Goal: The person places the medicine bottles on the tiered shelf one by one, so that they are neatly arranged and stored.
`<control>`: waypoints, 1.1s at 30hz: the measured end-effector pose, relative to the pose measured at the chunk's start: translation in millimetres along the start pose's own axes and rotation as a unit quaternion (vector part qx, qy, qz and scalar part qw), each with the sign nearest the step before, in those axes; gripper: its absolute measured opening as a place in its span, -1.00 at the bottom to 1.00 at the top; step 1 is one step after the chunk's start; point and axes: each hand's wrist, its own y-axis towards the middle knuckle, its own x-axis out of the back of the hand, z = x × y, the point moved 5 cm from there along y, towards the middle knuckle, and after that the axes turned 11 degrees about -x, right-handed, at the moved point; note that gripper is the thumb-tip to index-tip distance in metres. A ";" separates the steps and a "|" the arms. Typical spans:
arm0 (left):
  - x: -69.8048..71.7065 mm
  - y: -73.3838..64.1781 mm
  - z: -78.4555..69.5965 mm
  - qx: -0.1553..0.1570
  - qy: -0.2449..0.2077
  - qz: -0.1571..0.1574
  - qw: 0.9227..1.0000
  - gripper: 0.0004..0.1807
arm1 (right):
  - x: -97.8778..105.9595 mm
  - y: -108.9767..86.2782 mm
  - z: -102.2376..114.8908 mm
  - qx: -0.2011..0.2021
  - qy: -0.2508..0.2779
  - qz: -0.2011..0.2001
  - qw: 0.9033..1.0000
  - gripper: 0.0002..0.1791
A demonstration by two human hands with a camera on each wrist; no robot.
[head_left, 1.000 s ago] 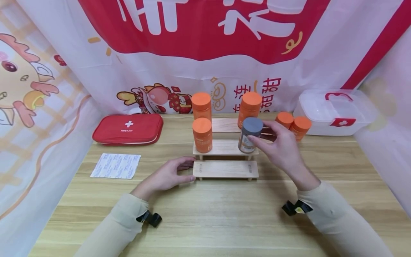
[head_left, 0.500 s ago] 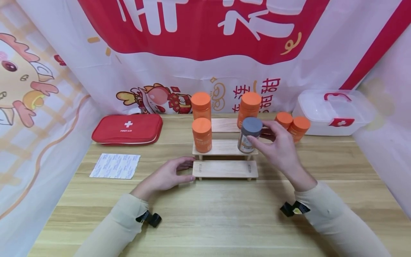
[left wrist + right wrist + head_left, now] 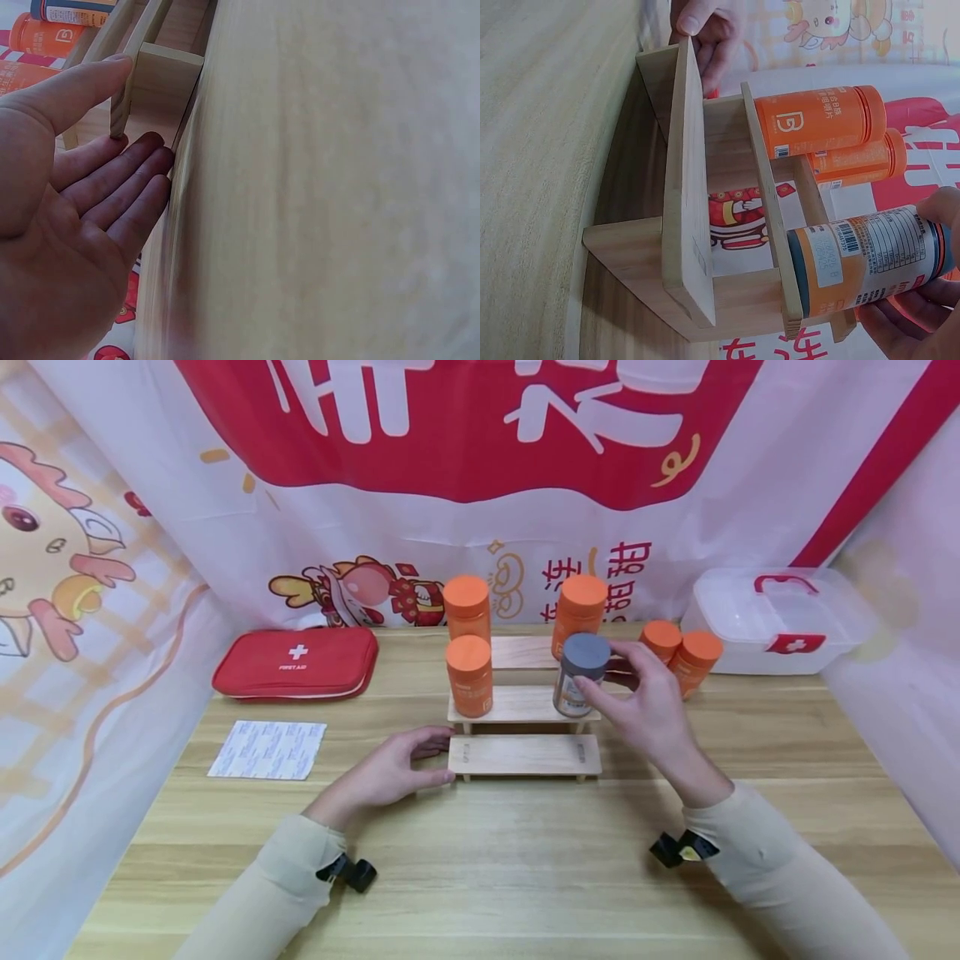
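A wooden tiered display rack point(image 3: 525, 755) stands on the table. My left hand point(image 3: 397, 768) holds the left end of its lowest step, thumb at the front edge and index finger at the rear one; the other fingers extend fairly straight beside it in the left wrist view. With my right hand point(image 3: 648, 706) I grip a grey-lidded pill bottle point(image 3: 579, 681), upright at the right end of the middle step. Its base is right at the board in the right wrist view. Orange pill bottles stand at the middle step's left point(image 3: 470, 677) and behind on the top step point(image 3: 581, 610).
Two more orange bottles point(image 3: 696, 656) stand right of the rack, near a clear plastic first-aid box point(image 3: 776, 627). A red first-aid pouch point(image 3: 296, 664) and a white printed sheet point(image 3: 267, 749) lie on the left. A printed cloth point(image 3: 465, 460) hangs behind the table.
Both hands keep their hold, and the grey-lidded bottle stays on the middle step. The right forearm has shifted slightly left; the whole head view drifts a little left.
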 end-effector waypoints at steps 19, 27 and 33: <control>-1.0 -0.2 0.2 0.000 -0.001 0.002 1.000 -0.15 | 4.9 -2.7 -1.2 0.002 -0.027 0.027 0.999 -0.31; -0.4 -0.5 0.7 0.007 -0.002 0.002 1.000 -0.16 | 20.6 -9.7 -2.0 0.034 -0.050 0.019 0.998 -0.25; 0.4 -0.7 0.4 0.008 -0.001 0.001 1.000 -0.17 | 32.7 -12.9 -5.2 0.034 -0.039 0.015 0.999 -0.25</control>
